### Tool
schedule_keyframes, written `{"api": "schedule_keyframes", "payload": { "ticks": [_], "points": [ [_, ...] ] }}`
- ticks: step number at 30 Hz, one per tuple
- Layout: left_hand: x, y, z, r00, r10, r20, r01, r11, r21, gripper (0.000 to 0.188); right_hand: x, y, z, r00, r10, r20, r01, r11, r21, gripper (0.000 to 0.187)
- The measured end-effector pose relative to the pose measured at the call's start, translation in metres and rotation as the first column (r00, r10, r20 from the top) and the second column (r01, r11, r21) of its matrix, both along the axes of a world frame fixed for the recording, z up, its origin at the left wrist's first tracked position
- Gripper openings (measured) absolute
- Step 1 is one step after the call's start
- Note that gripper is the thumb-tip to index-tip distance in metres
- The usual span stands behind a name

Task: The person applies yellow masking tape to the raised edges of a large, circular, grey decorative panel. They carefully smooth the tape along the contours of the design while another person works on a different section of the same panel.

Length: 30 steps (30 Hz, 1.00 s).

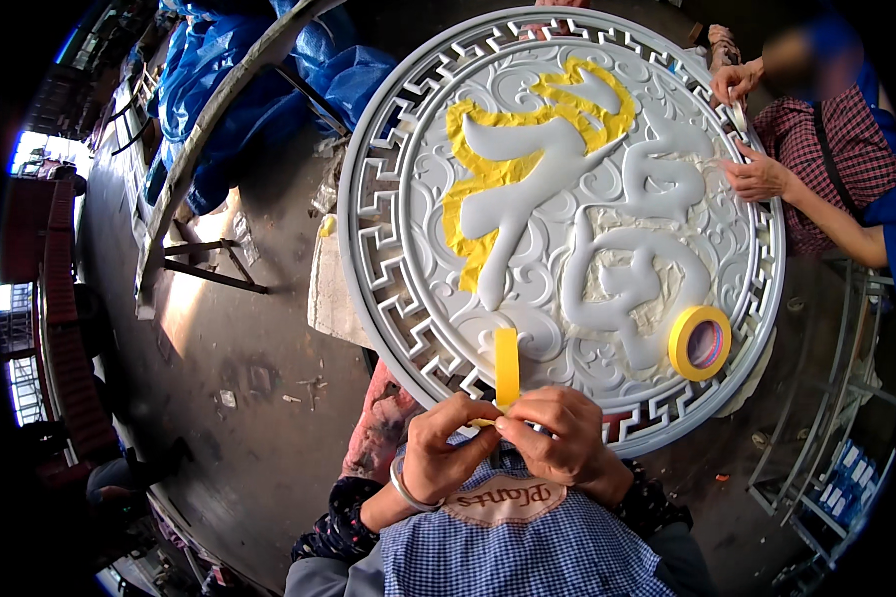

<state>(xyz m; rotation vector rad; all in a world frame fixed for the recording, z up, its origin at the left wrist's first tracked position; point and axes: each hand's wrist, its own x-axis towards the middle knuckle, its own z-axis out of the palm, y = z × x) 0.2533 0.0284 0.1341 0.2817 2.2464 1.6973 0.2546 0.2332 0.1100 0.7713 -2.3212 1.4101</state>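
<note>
Pinching a short strip of yellow tape [507, 366] between left hand [446, 450] and right hand [560, 434], both grips clamped on its lower end. Standing upright, long axis pointing away over the round carved panel [567, 239]. Tape roll [700, 342] lying nearer the right hand.

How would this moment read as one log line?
left hand: pinches tape strip | right hand: pinches same strip | tape roll: on carved round panel

a large round grey-white carved relief panel with a fretwork rim [393, 239] carries the things; a yellow roll of masking tape [700, 343] lies flat on its lower right; yellow tape strips [483, 174] edge the raised character.
</note>
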Motion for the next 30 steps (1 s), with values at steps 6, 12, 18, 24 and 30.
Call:
{"api": "schedule_keyframes", "payload": {
  "ticks": [6,12,18,24,30],
  "points": [
    [0.000,-0.005,-0.006,0.973,0.179,0.146,-0.194,0.976,0.100,0.016,0.000,0.030,-0.009,0.909,-0.214,0.358,0.225,0.974,0.012,0.050],
    [-0.006,-0.018,-0.006,0.970,0.221,0.104,-0.229,0.971,0.072,0.020,0.020,-0.028,-0.043,0.851,-0.005,0.526,0.046,0.997,-0.065,0.110],
    [-0.017,-0.032,-0.012,0.951,0.303,-0.068,-0.303,0.953,0.004,0.013,0.004,-0.051,-0.067,0.710,0.263,0.654,-0.051,0.945,-0.324,0.091],
    [-0.042,-0.053,-0.004,0.866,0.071,-0.495,-0.256,0.913,-0.317,0.014,0.003,-0.017,0.014,0.791,0.048,0.610,-0.084,0.996,0.030,0.081],
    [-0.043,-0.014,-0.051,0.935,0.355,-0.022,-0.356,0.934,-0.036,0.012,0.040,0.016,0.011,0.756,-0.239,0.609,-0.007,0.928,0.372,0.074]
  ]
}}
